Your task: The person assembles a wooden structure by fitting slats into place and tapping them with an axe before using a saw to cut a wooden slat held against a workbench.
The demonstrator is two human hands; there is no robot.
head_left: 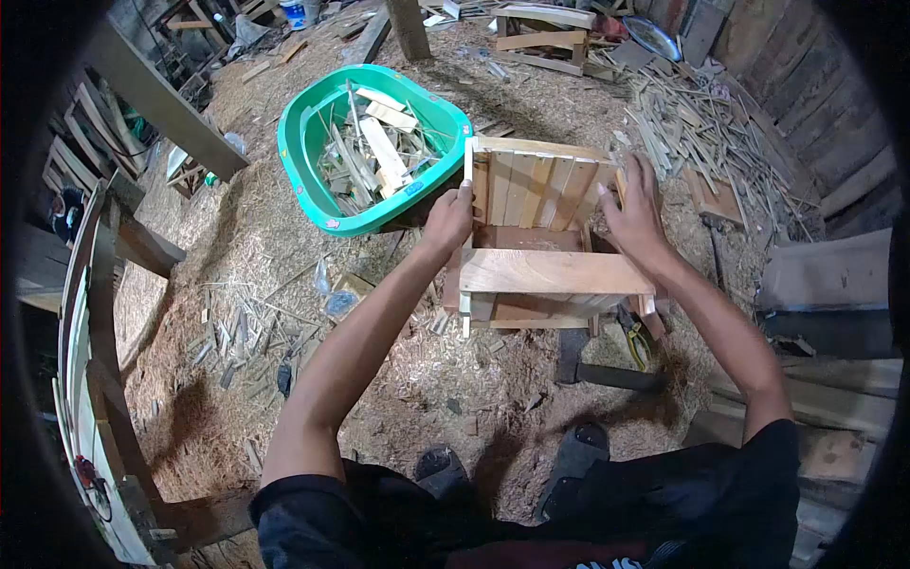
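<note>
A small slatted wooden crate stands in front of me, with slats on its far side and a wide pale board along its near top. My left hand is closed around the crate's left upright, its fingers partly hidden. At the right side, my right hand has its thumb and fingers around the crate's edge at a small wooden end. Just below the crate lies a hammer with a dark handle. Pliers with yellow-green grips rest by the crate's lower right corner.
A green plastic tub full of wood offcuts sits beyond my left hand. Sawdust and scraps cover the floor. Thin strips are heaped at the far right, and stacked boards lie near right. A wooden post rises at left.
</note>
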